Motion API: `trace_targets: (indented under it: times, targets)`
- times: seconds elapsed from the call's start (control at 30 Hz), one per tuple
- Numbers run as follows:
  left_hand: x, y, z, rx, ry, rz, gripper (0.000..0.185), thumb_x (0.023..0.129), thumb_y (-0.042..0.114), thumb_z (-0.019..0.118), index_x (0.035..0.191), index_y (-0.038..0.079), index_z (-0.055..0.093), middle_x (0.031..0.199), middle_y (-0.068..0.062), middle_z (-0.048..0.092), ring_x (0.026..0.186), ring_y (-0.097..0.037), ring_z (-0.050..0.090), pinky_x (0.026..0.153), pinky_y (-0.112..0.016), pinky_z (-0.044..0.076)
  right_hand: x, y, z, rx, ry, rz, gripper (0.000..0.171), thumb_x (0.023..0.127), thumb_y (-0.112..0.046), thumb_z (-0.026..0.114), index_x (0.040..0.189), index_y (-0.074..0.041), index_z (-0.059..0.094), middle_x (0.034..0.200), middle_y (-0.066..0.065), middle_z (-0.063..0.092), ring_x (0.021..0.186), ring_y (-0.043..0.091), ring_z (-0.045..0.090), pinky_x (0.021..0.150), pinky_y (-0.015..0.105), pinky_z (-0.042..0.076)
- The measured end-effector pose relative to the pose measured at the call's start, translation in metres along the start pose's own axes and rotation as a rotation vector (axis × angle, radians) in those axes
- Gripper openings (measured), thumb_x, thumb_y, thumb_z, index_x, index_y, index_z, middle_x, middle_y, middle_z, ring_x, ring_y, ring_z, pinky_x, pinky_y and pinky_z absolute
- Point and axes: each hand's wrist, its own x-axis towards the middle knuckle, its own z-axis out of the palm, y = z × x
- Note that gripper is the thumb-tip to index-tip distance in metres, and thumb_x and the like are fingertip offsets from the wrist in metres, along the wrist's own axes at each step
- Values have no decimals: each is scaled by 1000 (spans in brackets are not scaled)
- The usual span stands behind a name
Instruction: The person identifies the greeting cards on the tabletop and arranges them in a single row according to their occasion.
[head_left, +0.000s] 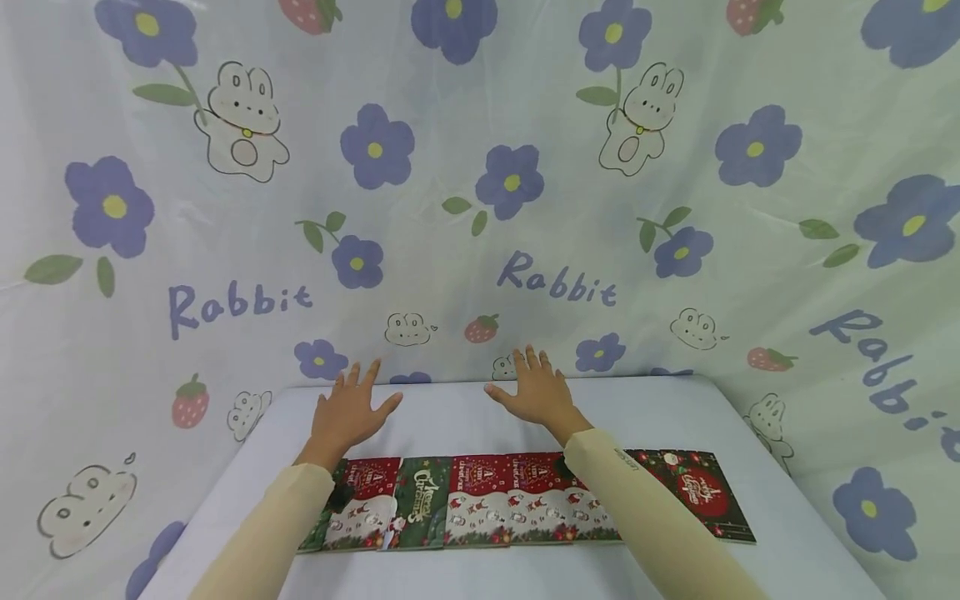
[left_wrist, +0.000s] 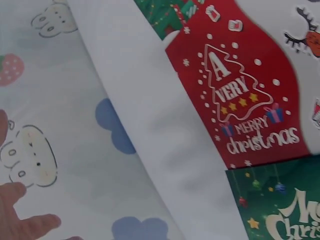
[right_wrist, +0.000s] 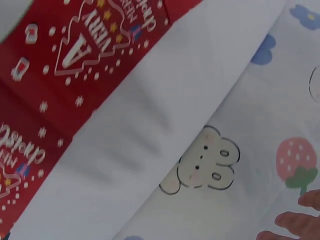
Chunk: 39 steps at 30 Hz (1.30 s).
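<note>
A row of overlapping Christmas cards (head_left: 476, 504) lies across the white table, some red and white, some green. Beyond the row's left part, my left hand (head_left: 354, 414) hovers with fingers spread and holds nothing. My right hand (head_left: 538, 390) is likewise spread above the table's far side, apart from the cards. The right forearm hides part of the row, and the left forearm covers some of its left end. In the left wrist view, a red card (left_wrist: 235, 90) meets a green card (left_wrist: 280, 200); fingertips show at lower left. Red cards (right_wrist: 95, 55) also appear in the right wrist view.
Behind the white table (head_left: 442, 408) hangs a pale curtain (head_left: 435, 225) printed with rabbits, purple flowers and strawberries. It also runs along both sides of the table. A dark-green card with a red circle (head_left: 701, 492) forms the row's right end.
</note>
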Motion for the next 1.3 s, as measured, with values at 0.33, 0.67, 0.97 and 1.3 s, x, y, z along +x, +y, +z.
trace_targets:
  times: [0.33, 0.67, 0.97, 1.3]
  targets:
    - [-25, -22, -2, -4, 1, -17, 88, 103, 62, 52, 164, 2, 30, 162, -36, 30, 145, -59, 33, 105, -82, 32, -4, -35, 22, 71, -20, -56, 98, 97, -70, 55, 162, 0, 34, 168, 22, 30, 154, 45, 28, 117, 65, 34]
    - [-46, -45, 4, -6, -7, -49, 92, 103, 66, 50, 162, -2, 30, 159, -38, 33, 138, -62, 40, 100, -79, 40, -10, -75, 53, 153, -78, -116, 98, 97, -72, 54, 162, -1, 36, 167, 20, 35, 152, 39, 36, 118, 56, 38]
    - [-68, -64, 8, -30, -26, -85, 93, 102, 65, 52, 158, -6, 33, 156, -40, 36, 134, -63, 43, 97, -80, 41, -17, -108, 70, 226, -113, -136, 97, 96, -73, 56, 161, -3, 39, 165, 18, 39, 150, 37, 40, 117, 55, 41]
    - [-89, -84, 10, -46, -66, -143, 96, 103, 68, 47, 157, -9, 32, 154, -41, 35, 136, -63, 40, 100, -78, 41, -29, -144, 92, 290, -141, -165, 94, 93, -72, 62, 157, -4, 47, 159, 16, 48, 146, 35, 46, 115, 51, 44]
